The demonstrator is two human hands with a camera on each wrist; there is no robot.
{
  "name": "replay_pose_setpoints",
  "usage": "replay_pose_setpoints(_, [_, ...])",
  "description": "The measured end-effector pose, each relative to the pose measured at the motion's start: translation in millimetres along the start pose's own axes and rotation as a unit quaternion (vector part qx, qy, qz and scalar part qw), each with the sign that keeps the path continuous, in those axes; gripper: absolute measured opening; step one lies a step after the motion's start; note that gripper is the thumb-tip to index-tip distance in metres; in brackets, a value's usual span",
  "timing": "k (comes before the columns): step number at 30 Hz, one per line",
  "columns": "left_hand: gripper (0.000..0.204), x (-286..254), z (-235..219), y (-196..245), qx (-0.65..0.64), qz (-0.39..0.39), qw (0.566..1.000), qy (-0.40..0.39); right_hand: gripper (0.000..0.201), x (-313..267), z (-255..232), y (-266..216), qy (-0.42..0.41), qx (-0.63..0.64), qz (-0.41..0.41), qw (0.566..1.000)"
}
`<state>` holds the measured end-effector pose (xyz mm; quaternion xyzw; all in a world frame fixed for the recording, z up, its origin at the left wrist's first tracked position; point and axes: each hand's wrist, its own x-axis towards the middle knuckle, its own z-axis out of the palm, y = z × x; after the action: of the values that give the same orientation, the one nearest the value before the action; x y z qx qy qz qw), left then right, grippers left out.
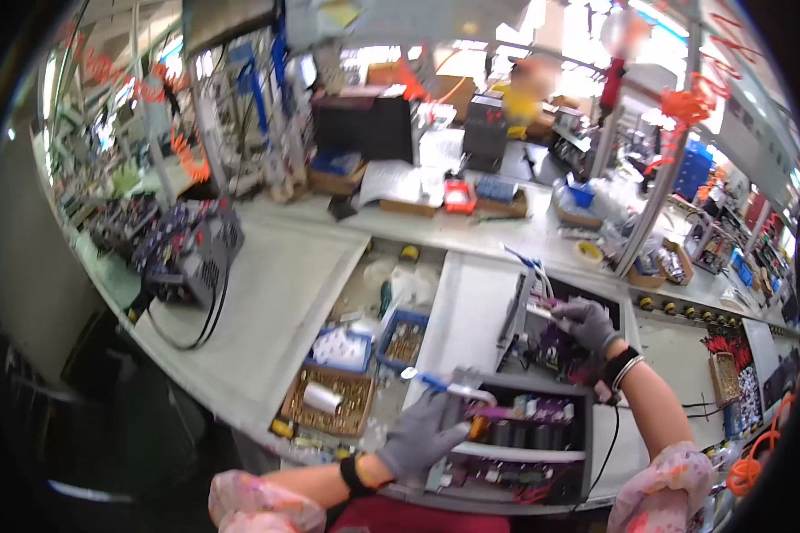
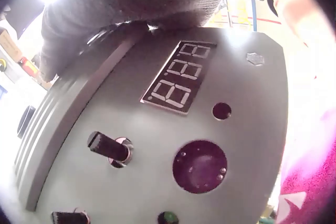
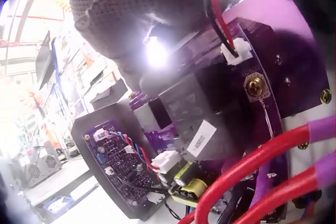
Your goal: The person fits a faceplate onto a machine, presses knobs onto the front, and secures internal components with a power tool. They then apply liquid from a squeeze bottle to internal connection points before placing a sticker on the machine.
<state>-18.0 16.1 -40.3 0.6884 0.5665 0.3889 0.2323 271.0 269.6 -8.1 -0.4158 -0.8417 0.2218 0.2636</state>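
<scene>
My gloved left hand (image 1: 422, 435) grips the near end of an open machine casing (image 1: 524, 456), its thumb lying over the rim. In the left wrist view, the glove lies across the top of the casing's grey front panel (image 2: 157, 124), which has a three-digit display (image 2: 178, 77) and a control shaft (image 2: 107, 147). Farther back, my gloved right hand (image 1: 587, 324) reaches into a second open machine (image 1: 542, 346). The right wrist view shows its fingers over purple circuit boards (image 3: 294, 50) and a dark block with a white label (image 3: 202, 139); I cannot tell whether they pinch anything.
Left of the near casing lie a cardboard tray of brass parts (image 1: 356, 391) and blue bins (image 1: 404, 338). A machine with trailing black cables (image 1: 191, 253) stands at the left. Thick red cables (image 3: 252, 155) loop past the right hand. A metal post (image 1: 658, 195) rises at the right.
</scene>
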Motion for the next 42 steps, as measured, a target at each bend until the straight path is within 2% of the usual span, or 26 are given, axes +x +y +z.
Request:
replay_pose_setpoints(1, [0.064,2.8,3.4,6.8,0.012,0.015,1.000,0.004,0.026,6.2,8.2,-11.0,-0.044,0.071,0.003,0.996])
replay_pose_setpoints(2, [0.066,6.5,-1.3,22.5,0.001,-0.014,0.999,-0.038,0.026,10.1,19.2,-19.4,-0.066,0.115,-0.008,0.991])
replay_pose_setpoints(3, [0.068,7.3,11.0,17.1,-0.006,0.055,0.998,0.027,0.026,13.7,23.9,-37.6,-0.100,0.093,-0.024,0.990])
replay_pose_setpoints(6, [0.069,1.0,-2.0,19.0,-0.109,0.049,0.993,-0.019,0.026,21.6,35.8,-84.8,-0.149,0.006,-0.115,0.982])
replay_pose_setpoints(7, [0.067,-6.2,-24.7,20.4,-0.151,-0.080,0.978,-0.116,0.024,23.6,41.8,-94.9,-0.162,0.039,-0.104,0.981])
replay_pose_setpoints(8, [0.067,-14.1,-27.9,1.0,-0.078,0.023,0.997,-0.001,0.024,26.2,45.4,-102.3,-0.171,0.010,-0.098,0.980])
replay_pose_setpoints(9, [0.057,-17.1,-38.0,-21.8,-0.094,0.004,0.996,0.002,0.024,26.6,48.8,-105.9,-0.175,0.015,-0.096,0.980])
replay_pose_setpoints(12, [0.032,-29.8,-101.8,-61.6,0.109,-0.197,0.974,-0.020,0.026,26.6,50.2,-108.5,-0.179,-0.003,-0.117,0.977])
replay_pose_setpoints(14, [0.028,-32.6,-119.7,-95.1,0.124,-0.228,0.964,-0.052,0.027,24.3,50.9,-112.8,-0.177,0.001,-0.091,0.980])
replay_pose_setpoints(16, [0.028,-28.9,-110.6,-125.5,0.071,-0.197,0.977,-0.050,0.030,22.2,52.6,-112.9,-0.164,-0.045,-0.130,0.977])
replay_pose_setpoints(18, [0.031,-15.6,-95.9,-136.6,0.127,-0.171,0.971,-0.107,0.033,16.0,43.7,-130.6,-0.137,-0.167,-0.149,0.965])
replay_pose_setpoints(19, [0.039,-7.4,-89.5,-139.9,0.194,-0.175,0.953,-0.154,0.038,9.6,37.2,-138.9,-0.131,-0.156,-0.140,0.969])
replay_pose_setpoints(20, [0.046,-0.1,-82.8,-133.8,0.234,-0.228,0.926,-0.191,0.042,1.3,27.3,-148.3,-0.104,-0.199,-0.173,0.959])
replay_pose_setpoints(22, [0.048,12.1,-69.9,-143.7,0.266,-0.212,0.910,-0.236,0.041,-13.7,6.4,-159.4,-0.089,-0.165,-0.153,0.970])
replay_pose_setpoints(24, [0.050,11.2,-67.8,-152.8,0.274,-0.246,0.894,-0.255,0.036,-55.1,-28.7,-179.7,-0.042,-0.064,-0.154,0.985])
replay_pose_setpoints(25, [0.053,9.5,-72.1,-152.8,0.276,-0.229,0.896,-0.261,0.034,-75.7,-44.4,-185.8,-0.028,-0.049,-0.121,0.991])
replay_pose_setpoints(26, [0.055,8.4,-68.7,-182.0,0.239,-0.211,0.909,-0.267,0.032,-97.3,-59.2,-186.9,-0.019,-0.031,-0.090,0.995])
replay_pose_setpoints(28, [0.055,3.4,-79.6,-195.1,0.187,-0.219,0.914,-0.287,0.028,-147.5,-84.2,-174.9,0.054,-0.046,-0.015,0.997])
replay_pose_setpoints(32, [0.073,-2.5,-80.0,-149.4,0.266,-0.239,0.885,-0.297,0.020,-248.2,-108.9,-147.5,0.251,0.050,0.112,0.960])
replay_pose_setpoints(33, [0.081,-2.1,-71.3,-153.0,0.291,-0.248,0.873,-0.304,0.022,-277.3,-122.1,-131.5,0.239,0.028,0.119,0.963])
replay_pose_setpoints(34, [0.072,-2.3,-72.7,-141.1,0.276,-0.260,0.883,-0.275,0.026,-304.8,-131.8,-117.6,0.228,0.007,0.126,0.965])
replay_pose_setpoints(36, [0.058,-3.6,-70.5,-145.6,0.290,-0.263,0.878,-0.275,0.023,-345.6,-124.3,-103.9,0.341,0.041,0.161,0.925])
replay_pose_setpoints(37, [0.052,-5.1,-68.1,-149.8,0.297,-0.241,0.880,-0.282,0.024,-366.2,-124.5,-92.6,0.382,0.068,0.207,0.898])
replay_pose_setpoints(38, [0.047,-6.8,-64.7,-155.5,0.304,-0.218,0.881,-0.289,0.024,-378.0,-120.3,-89.8,0.427,0.083,0.206,0.877])
replay_pose_setpoints(40, [0.040,-6.9,-62.5,-165.3,0.289,-0.195,0.892,-0.289,0.025,-411.8,-132.2,-77.3,0.398,0.079,0.209,0.890])
replay_pose_setpoints(42, [0.036,-5.5,-66.6,-173.6,0.246,-0.194,0.909,-0.274,0.027,-429.9,-135.5,-65.4,0.455,0.074,0.230,0.857])
